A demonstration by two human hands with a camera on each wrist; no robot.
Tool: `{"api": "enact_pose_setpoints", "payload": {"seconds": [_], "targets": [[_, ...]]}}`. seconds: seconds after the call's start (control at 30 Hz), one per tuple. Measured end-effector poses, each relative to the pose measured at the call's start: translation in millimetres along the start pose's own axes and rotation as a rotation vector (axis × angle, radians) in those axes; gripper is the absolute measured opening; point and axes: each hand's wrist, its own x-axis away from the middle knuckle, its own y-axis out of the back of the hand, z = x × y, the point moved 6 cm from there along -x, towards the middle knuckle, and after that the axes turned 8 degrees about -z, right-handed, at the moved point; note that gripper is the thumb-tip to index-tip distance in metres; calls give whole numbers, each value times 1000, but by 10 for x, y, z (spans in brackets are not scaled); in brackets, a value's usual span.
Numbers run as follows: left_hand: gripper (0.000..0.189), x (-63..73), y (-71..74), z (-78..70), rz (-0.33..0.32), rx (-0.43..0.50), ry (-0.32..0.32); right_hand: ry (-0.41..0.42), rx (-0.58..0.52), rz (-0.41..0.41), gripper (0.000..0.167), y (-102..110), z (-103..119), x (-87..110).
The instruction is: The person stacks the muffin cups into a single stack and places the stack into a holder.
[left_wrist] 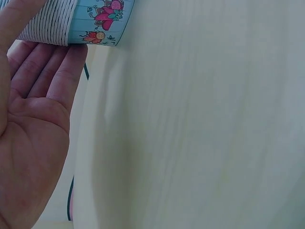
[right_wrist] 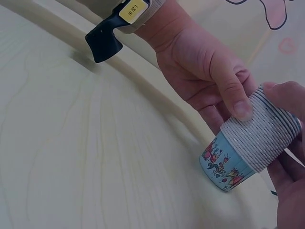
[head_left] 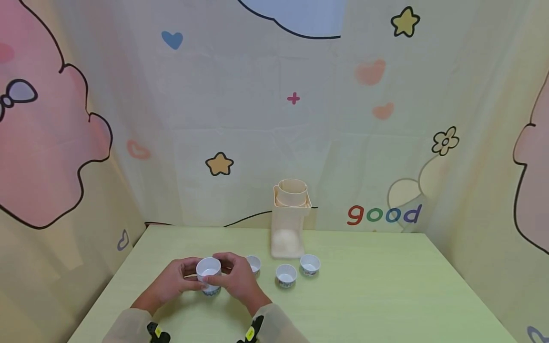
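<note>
Between my two hands stands a stack of nested paper cups (head_left: pixel 208 268), white-rimmed, with coloured fruit pictures on the light-blue side of the lowest cup (left_wrist: pixel 97 21). My left hand (head_left: pixel 175 280) grips the stack from the left, its thumb across the rims and its fingers behind. From the right, my right hand (head_left: pixel 241 278) holds the stack near its upper end, as the right wrist view shows with the thumb over the top rims. The stack (right_wrist: pixel 262 131) looks slightly tilted there. Part of it is hidden behind the fingers.
Three single paper cups stand mouth-up right of the stack: one (head_left: pixel 254 263) partly behind my right hand, another (head_left: pixel 286 275) nearer the middle, a third (head_left: pixel 310 265) farther right. Behind them rises a cream plastic holder (head_left: pixel 287 238) with a round tube on top, near the table's back edge.
</note>
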Motion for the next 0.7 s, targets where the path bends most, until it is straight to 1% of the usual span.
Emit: {"api": "enact_pose_setpoints", "payload": {"seconds": [0.4, 0.57, 0.7], "targets": [[66, 4, 19, 0, -2, -12, -3, -8, 25, 4, 54, -3, 25, 22], [64, 2, 19, 9, -4, -6, -9, 22, 10, 6, 56, 11, 11, 20], [65, 2, 11, 17, 0, 5, -12, 35, -5, 5, 57, 65, 43, 55]]}}
